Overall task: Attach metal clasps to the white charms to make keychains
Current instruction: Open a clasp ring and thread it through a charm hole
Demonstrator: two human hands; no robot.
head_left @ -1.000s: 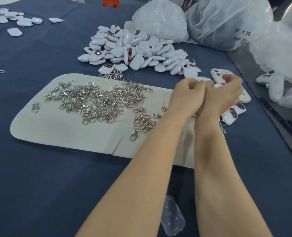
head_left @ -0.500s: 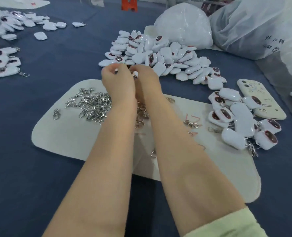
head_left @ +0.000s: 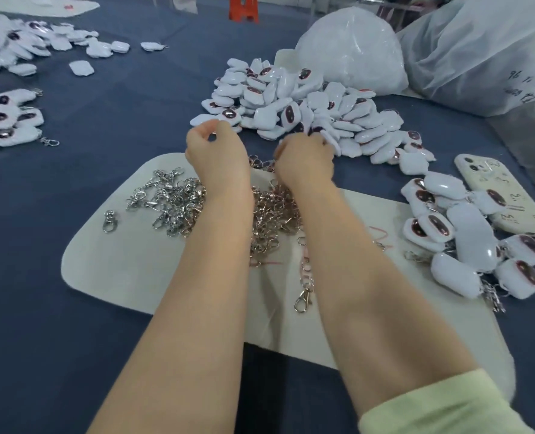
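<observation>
White charms (head_left: 364, 121), silver clasps (head_left: 173, 202), navy tablecloth (head_left: 72, 355).

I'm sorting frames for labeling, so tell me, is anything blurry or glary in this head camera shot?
Head view: the right hand is motion-smeared, worst where it meets the charms, while the left hand looks fairly sharp; small glare spots sit on the glossy charm pile; light is soft with faint shadows.

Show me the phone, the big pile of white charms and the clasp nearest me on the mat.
phone (head_left: 520, 195), head view, middle of its back
pile of white charms (head_left: 307, 111), head view, centre of heap
clasp (head_left: 303, 297), head view, its hook end
</observation>
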